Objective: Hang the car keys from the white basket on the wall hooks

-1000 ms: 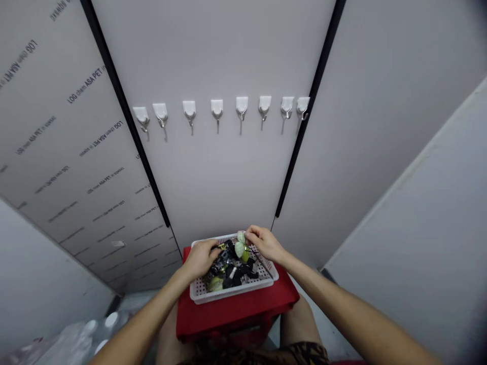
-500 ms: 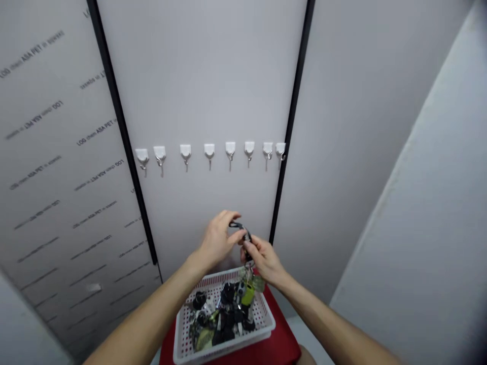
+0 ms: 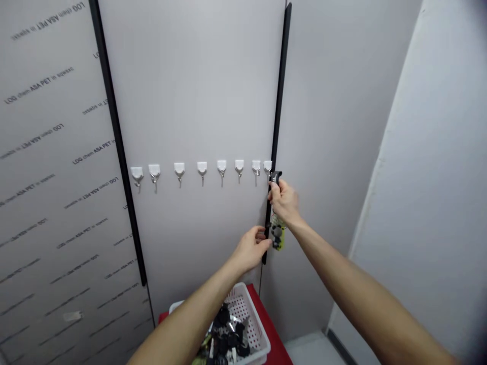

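Up by the rightmost white hook (image 3: pixel 268 167), my right hand (image 3: pixel 286 203) pinches the black strap of a keychain (image 3: pixel 278 235). The strap's loop stands above my fingertips, close to the hook; I cannot tell whether it touches it. Below this hand dangle a grey-and-black figure charm and a yellow-green piece. My left hand (image 3: pixel 251 249) is just left of these charms, its thumb and fingers apart. Whether its fingertips touch them is unclear. A white perforated basket (image 3: pixel 262 338) below contains more dark keychains (image 3: pixel 228 329), partly hidden by my left forearm.
Several white hooks (image 3: pixel 202 168) run in a row across the pale door panel (image 3: pixel 190 91). Long black handle strips (image 3: pixel 280 96) border the panel on both sides. The basket rests on a red surface (image 3: pixel 276 344). A white wall (image 3: pixel 426 167) rises at the right.
My right hand has lifted the keychain from above the basket to the rightmost hook. My left hand has let go of the strap and moved right, beside the dangling charms. The view has shifted.
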A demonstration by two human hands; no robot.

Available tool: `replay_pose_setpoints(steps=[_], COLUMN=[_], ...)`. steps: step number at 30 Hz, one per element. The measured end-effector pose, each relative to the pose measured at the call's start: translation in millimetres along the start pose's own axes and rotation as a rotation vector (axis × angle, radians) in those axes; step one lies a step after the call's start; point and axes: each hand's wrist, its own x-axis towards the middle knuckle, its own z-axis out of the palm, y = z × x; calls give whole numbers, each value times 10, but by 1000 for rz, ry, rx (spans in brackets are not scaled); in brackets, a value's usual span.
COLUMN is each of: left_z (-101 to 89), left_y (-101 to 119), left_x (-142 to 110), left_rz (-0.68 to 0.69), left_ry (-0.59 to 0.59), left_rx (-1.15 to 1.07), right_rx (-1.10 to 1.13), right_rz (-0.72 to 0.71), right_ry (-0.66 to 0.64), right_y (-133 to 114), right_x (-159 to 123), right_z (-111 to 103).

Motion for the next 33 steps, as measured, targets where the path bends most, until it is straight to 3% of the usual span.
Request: replay_pose_setpoints(steps=[9,18,22,26,29,31,33], left_z=[-137,-196,-275,-450,-516,-500,-455], left_y=[-409,-536,-740,-1089,-1373,-1515,-1593], left_x=[-126,-323,-509,-816,-1080,-1228,-1329], left_rz=[-78,-105,-123,-208,-289,-326,-326], left_ry=[25,-26,-31,31,45,24,-11], left_rx=[76,144,228,422,571,638,703], right_rx=[-523,-573,-563,-476,-350,-257,-168], right_rz=[36,110,94,-37,-211,-284,-300], right_ry=[-128,-295,-337,-256,-205,-403,-736], right_y=[126,290,359,465,522,523,499], right_x=[280,187,66,-312,-842,-1273,-1687], right_z=[33,74,73,123,248,367,509])
